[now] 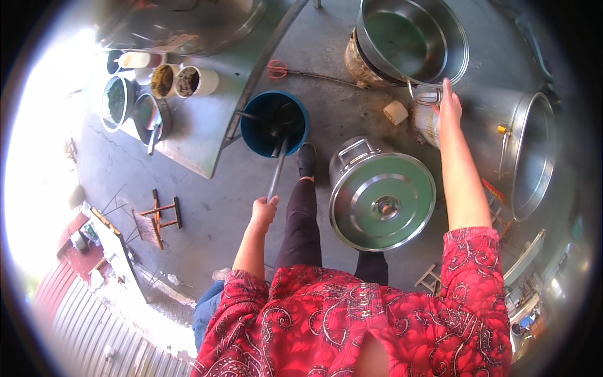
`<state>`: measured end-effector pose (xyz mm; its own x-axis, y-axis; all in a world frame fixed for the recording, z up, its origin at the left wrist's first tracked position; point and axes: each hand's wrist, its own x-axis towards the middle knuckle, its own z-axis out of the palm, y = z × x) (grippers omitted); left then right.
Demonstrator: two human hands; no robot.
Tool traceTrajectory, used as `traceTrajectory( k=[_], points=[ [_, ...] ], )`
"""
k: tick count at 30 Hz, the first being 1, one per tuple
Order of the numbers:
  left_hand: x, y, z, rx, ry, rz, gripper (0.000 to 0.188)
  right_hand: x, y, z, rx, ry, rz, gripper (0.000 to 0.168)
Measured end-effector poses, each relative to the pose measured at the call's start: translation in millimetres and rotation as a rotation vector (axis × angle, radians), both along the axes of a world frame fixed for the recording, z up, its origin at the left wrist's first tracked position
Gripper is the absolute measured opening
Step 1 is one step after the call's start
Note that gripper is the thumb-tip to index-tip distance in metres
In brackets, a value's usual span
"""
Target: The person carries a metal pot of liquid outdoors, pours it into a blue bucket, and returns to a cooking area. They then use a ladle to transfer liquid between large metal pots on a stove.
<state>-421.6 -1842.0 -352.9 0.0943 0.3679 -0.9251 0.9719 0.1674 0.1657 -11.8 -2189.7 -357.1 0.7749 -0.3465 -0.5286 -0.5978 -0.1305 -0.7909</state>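
Observation:
My left hand [264, 211] grips the end of a long metal handle [279, 168], which runs down into a blue bucket [307, 123]. Other metal handles lean in the same bucket, its contents dark. My right hand [450, 106] is at the loop handle [425, 100] of a wide steel pan [466, 52] seated on a rusty round stove [356, 61]; whether its fingers close round the loop is hard to see. Between my arms stands a lidded steel stockpot [382, 202].
A steel table [198, 136] at the left bears seasoning containers [207, 82]. Red-handled tongs or a similar long tool [320, 77] lie on the floor. A large steel pot [518, 155] stands right, a folding stool [158, 219] lower left. Someone's jeans-clad leg [207, 306] shows behind my left arm.

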Motion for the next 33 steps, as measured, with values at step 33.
traceTrajectory(
  k=[33],
  points=[
    [-34.0,-350.4,350.2,-0.235,-1.058,-1.032,0.046,-272.8,-213.4,364.2,0.781,-0.222,0.177,0.012]
  ],
)
